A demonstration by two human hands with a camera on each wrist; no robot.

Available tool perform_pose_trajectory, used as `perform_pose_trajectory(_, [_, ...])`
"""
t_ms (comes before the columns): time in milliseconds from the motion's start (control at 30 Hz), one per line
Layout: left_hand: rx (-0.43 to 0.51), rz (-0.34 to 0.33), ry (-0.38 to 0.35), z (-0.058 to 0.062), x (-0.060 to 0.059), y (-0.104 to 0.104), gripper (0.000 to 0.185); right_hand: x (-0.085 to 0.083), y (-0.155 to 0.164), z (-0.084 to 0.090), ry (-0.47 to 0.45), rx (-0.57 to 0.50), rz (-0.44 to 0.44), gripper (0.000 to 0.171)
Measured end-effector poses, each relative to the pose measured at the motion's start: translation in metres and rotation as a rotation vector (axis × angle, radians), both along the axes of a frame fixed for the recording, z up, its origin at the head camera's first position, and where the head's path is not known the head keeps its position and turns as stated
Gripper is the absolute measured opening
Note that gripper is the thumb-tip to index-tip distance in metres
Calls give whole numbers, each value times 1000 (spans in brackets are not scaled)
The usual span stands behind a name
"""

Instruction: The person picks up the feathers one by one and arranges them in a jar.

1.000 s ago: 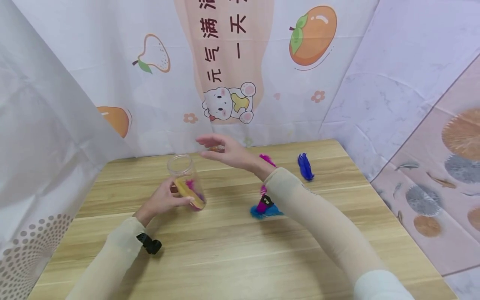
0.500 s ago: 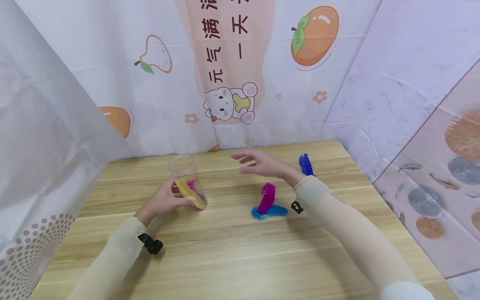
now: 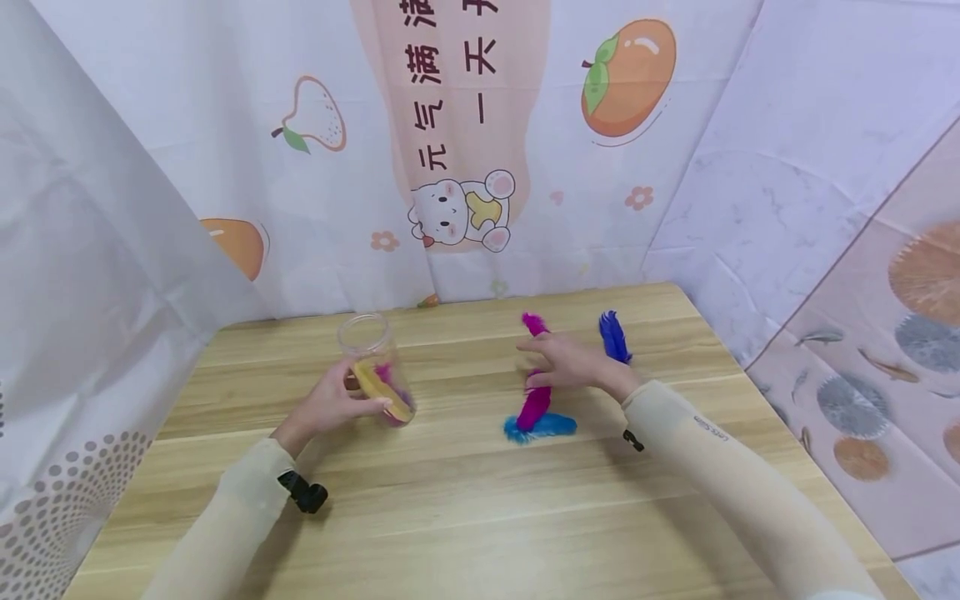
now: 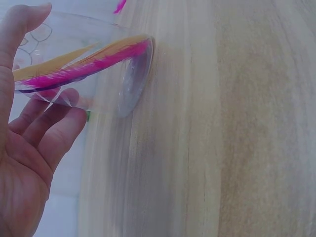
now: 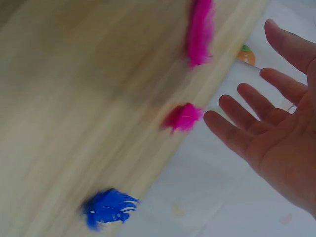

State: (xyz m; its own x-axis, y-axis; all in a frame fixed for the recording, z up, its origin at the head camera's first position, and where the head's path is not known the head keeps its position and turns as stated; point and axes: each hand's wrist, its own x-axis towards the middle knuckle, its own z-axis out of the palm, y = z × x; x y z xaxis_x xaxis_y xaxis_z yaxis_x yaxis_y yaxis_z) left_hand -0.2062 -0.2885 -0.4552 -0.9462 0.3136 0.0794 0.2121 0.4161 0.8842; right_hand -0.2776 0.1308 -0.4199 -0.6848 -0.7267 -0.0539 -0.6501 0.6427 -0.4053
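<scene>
My left hand (image 3: 333, 396) grips a clear jar (image 3: 393, 367), which stands lidless on the table at the left. Inside lie a yellow feather (image 4: 116, 45), a magenta feather (image 4: 94, 66) and a dark purple one along its edge. Over the loose feathers, my right hand (image 3: 573, 360) reaches with its fingers spread and nothing in them. Below its fingertips is a magenta feather (image 3: 535, 408), lying across a light blue feather (image 3: 555, 425). Another magenta feather (image 3: 533, 322) lies farther back, partly covered by this hand. Beyond the wrist lies a dark blue feather (image 3: 613, 336).
The wooden table (image 3: 450, 517) ends at the back against a white printed curtain (image 3: 337, 217). More patterned cloth (image 3: 847, 375) hangs along the right side, and a pale curtain (image 3: 97, 250) along the left.
My right hand has moved from beside the jar rightward and down to the loose feathers, fingers staying extended. My left hand and the jar have stayed put.
</scene>
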Motion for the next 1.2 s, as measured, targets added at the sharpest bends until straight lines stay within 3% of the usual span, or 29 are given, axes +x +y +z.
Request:
perform_pose_trajectory(67, [-2,-1,6,0,0,0,77,0,2,-6,-3,13,2,64])
perform_pose_trajectory(267, [-5,-5,2,1,2,0,78,4,3,-17,-71,21,3,34])
perform_pose_trajectory(500, [0,4,-6,2,4,0,79,9,3,-23,26,122,-41,54])
perform_pose_trajectory(733, [3,-4,14,1,3,2,77,11,4,-27,29,111,-119,53])
perform_pose_trajectory(1000, [-8,32,-35,-2,5,-1,78,10,-2,-29,-3,98,-115,48])
perform_pose_trajectory(1200, [-9,32,-29,0,4,2,77,11,-1,-27,8,99,-136,47])
